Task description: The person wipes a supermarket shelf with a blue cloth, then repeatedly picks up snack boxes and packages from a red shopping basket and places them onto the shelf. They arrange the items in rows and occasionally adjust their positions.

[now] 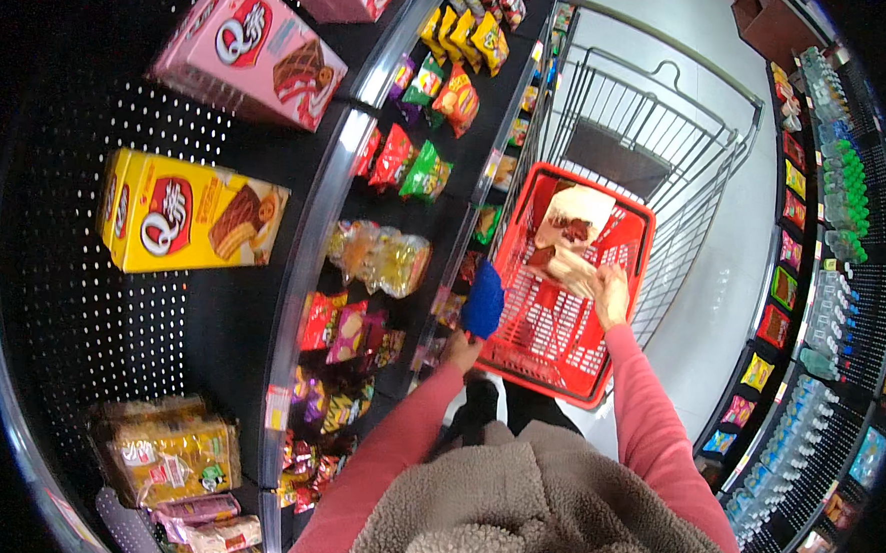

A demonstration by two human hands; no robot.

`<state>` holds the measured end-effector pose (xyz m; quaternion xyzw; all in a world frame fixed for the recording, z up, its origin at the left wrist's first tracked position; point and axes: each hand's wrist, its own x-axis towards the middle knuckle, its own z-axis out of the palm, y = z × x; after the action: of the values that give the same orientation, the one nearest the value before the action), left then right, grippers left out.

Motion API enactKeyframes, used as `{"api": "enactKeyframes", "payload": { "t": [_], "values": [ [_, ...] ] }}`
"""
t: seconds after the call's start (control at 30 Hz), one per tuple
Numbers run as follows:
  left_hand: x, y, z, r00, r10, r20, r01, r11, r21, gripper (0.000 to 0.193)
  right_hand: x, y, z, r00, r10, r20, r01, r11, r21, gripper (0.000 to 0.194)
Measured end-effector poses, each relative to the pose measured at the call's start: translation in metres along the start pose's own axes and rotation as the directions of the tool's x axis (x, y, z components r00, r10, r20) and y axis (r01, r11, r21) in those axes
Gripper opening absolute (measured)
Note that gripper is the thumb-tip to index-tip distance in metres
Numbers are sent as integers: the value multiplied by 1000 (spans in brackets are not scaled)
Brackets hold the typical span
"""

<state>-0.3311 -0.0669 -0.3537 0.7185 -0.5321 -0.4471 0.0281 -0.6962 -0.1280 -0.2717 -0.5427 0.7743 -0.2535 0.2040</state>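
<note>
My left hand [461, 351] is closed around the lower end of a blue fluffy duster [484, 301], which stands between the snack shelf and the red plastic basket [642, 279]. Over the basket, my right hand [611, 293] grips the end of a cream-and-brown snack package [571, 270]. Another cream package with a brown food picture [578, 212] lies in the basket's far part. The basket rests at the near end of a metal shopping cart [691, 135]. Whether the held package touches the basket's bottom cannot be told.
At left, black shelves hold a yellow snack box [194, 215], a pink box [252, 52], bagged snacks [393, 154] and wrapped packs [174, 458]. Across the aisle stand rows of bottles [846, 192] and colourful packets [784, 287]. Metal shelf edges run close beside my left arm.
</note>
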Motion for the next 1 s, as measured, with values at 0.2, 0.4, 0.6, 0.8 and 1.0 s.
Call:
{"api": "enactKeyframes", "payload": {
  "t": [0.2, 0.4, 0.6, 0.8, 1.0],
  "values": [
    [7, 1, -2, 999, 49, 6, -49, 999, -19, 76, -6, -55, -51, 991, -110, -82, 120, 984, 130, 7],
    [-49, 9, -41, 996, 70, 56, -57, 975, -215, 103, -24, -132, -149, 987, -129, -92, 156, 903, 401, 10],
    [-126, 33, -105, 973, 212, 94, -164, 915, -368, 102, -44, -217, -207, 994, -94, -60, 109, 699, 707, 10],
    [-168, 102, -184, 842, 514, -165, -536, 760, -366, 123, -58, -325, -227, 926, -377, -9, 243, 578, 779, 10],
    [-200, 121, -248, 697, 555, -454, -715, 496, -492, 120, -70, -433, -211, 780, -625, 24, 175, 256, 951, 9]
  ]
}}
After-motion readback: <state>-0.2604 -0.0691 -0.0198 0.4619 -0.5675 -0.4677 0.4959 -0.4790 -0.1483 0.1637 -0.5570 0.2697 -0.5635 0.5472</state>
